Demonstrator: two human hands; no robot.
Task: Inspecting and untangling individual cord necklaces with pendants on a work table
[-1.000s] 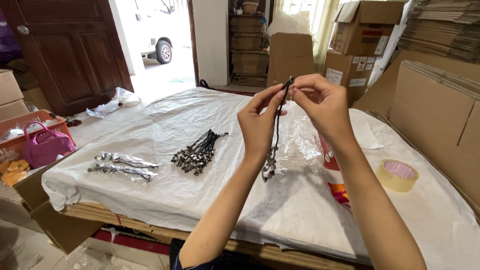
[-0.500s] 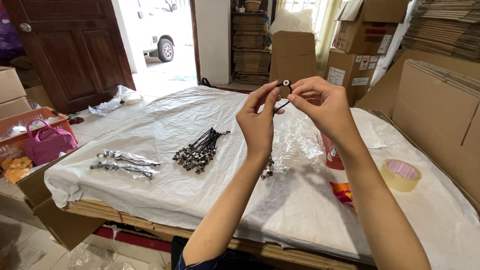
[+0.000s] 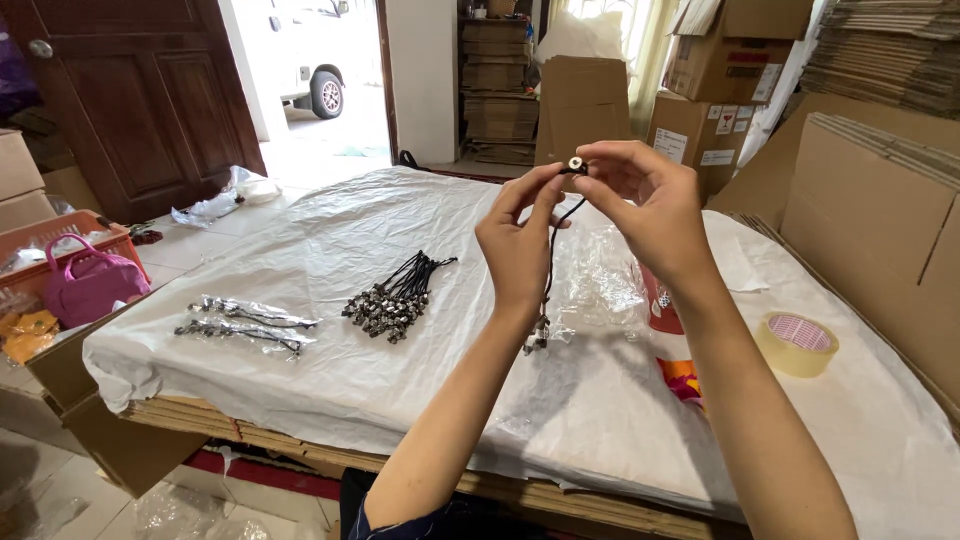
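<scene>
head camera looks down and forward, close over the table (image 3: 300, 250).

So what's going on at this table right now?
A person holds a black cord necklace up in both hands: the left hand and right hand pinch its top end, near a small round bead, while its metal pendant dangles below. On the plastic-covered table lie a pile of similar necklaces, two bagged ones and a tape roll.
</scene>
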